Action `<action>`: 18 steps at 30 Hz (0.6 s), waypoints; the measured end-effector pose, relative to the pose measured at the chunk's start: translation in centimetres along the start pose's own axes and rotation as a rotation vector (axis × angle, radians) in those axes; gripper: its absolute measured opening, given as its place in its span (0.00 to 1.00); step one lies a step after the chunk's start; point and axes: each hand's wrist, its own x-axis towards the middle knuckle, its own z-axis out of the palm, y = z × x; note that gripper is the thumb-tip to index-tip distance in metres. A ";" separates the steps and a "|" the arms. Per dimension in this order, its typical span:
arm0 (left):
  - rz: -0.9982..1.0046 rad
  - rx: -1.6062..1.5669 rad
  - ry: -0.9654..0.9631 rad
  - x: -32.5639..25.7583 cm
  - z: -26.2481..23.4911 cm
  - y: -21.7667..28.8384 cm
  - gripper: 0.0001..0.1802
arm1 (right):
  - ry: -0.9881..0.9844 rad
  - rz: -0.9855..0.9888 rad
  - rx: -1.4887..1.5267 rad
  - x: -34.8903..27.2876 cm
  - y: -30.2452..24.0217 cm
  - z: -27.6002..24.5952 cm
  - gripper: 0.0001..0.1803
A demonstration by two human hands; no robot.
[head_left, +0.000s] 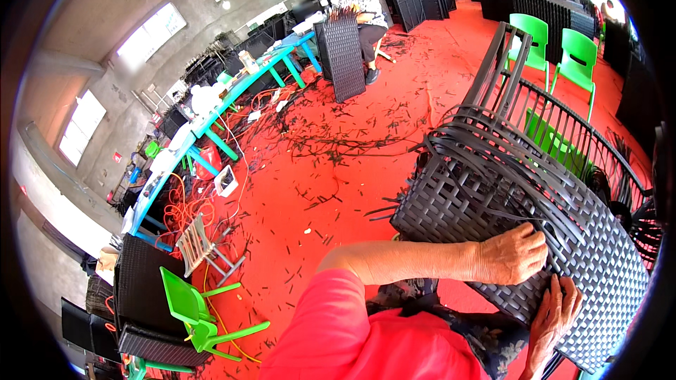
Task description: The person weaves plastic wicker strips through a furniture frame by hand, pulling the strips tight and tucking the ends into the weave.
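Observation:
A black woven plastic-rattan panel [458,197] on a frame lies tilted in front of me, on the right. My left hand [515,253] is closed over its weave, pinching a flat black strip [517,212] that is mostly hidden at the fingertips. Just below it, my right hand [558,311] rests with its fingers stretched out on the woven surface, close to the panel's near edge. Several long loose black strips [486,144] are bundled across the panel's far side, where bare dark frame bars [501,77] stick up.
Green chairs [579,58] stand beyond the panel; another green chair [191,308] is at lower left. Blue tables [239,91] run along the left, with orange cords beneath. Black scraps litter the red floor [303,204]. A seated person [355,7] works on another woven panel [343,56].

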 end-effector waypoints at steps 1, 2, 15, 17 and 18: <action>-0.034 -0.001 -0.007 -0.2 -0.2 -0.1 0.14 | -0.006 -0.008 0.003 0.1 -0.2 0.0 0.17; -0.065 -0.002 -0.014 -0.5 -0.4 -0.2 0.14 | -0.011 -0.014 0.005 0.3 -0.5 0.0 0.17; -0.431 -0.222 -0.022 -1.5 -3.5 -3.1 0.13 | 0.099 -0.004 0.043 1.9 -0.5 -0.2 0.22; -0.390 -0.213 -0.045 -1.0 -3.6 -3.2 0.13 | 0.108 0.027 0.047 1.5 -0.1 -0.6 0.21; -0.387 -0.216 -0.062 -0.7 -3.6 -2.9 0.13 | 0.115 0.029 0.056 1.3 0.1 -0.7 0.21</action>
